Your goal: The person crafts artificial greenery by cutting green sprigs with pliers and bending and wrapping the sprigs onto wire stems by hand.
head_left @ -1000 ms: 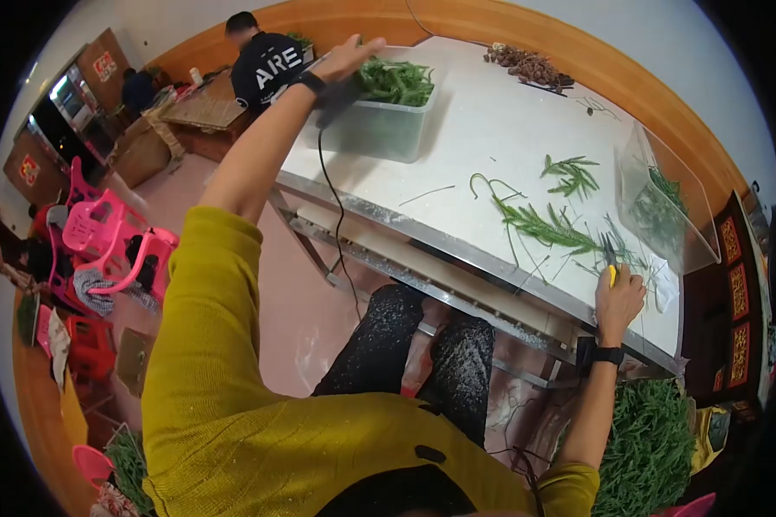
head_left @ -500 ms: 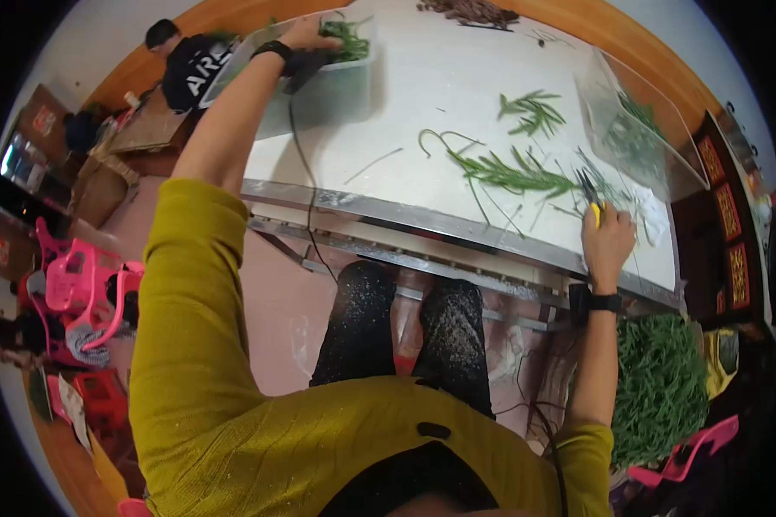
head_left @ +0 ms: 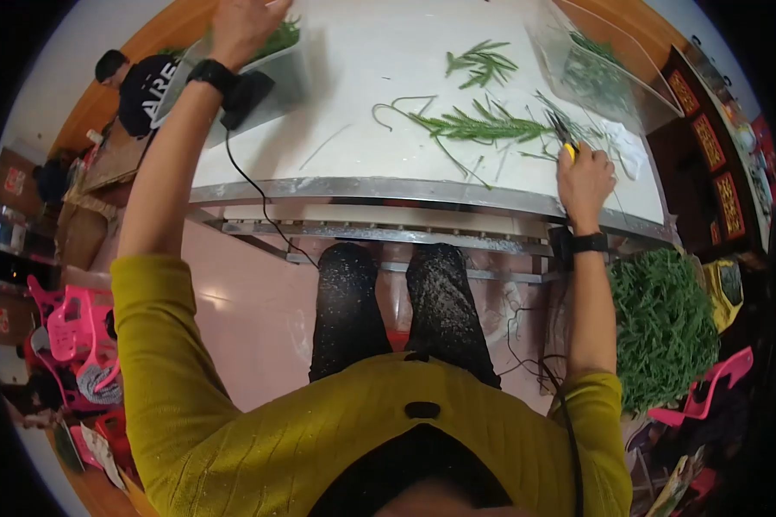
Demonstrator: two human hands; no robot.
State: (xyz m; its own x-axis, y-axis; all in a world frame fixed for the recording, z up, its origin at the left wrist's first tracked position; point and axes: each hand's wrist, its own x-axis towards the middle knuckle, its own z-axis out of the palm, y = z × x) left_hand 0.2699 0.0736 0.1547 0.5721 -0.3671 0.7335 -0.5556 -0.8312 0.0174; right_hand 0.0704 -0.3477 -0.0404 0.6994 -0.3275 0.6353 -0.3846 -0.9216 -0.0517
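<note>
My left hand (head_left: pixel 246 33) is over the left plastic bin (head_left: pixel 272 86), which holds green sprigs (head_left: pixel 283 36). The top edge of the view cuts off part of it; the finger that shows is stretched out, and I see nothing held. My right hand (head_left: pixel 587 179) is closed around yellow-handled pruning shears (head_left: pixel 566 138), their dark blades pointing away from me. Just left of the blades lies a long leafy green branch (head_left: pixel 483 127) with bare curled stems. Farther back on the white table (head_left: pixel 379 155) is a smaller leafy sprig (head_left: pixel 483 62).
A clear bin (head_left: pixel 612 73) with cut greens stands at the back right. White crumpled material (head_left: pixel 627 151) lies beside my right hand. A large heap of greenery (head_left: pixel 664 332) is below the table on the right. Another person (head_left: pixel 142 90) sits at the far left, near pink chairs (head_left: pixel 78 332).
My left hand has risen from the greens in the left bin toward the top edge of view. The scene has shifted up and left. My right hand still grips the shears near the branch.
</note>
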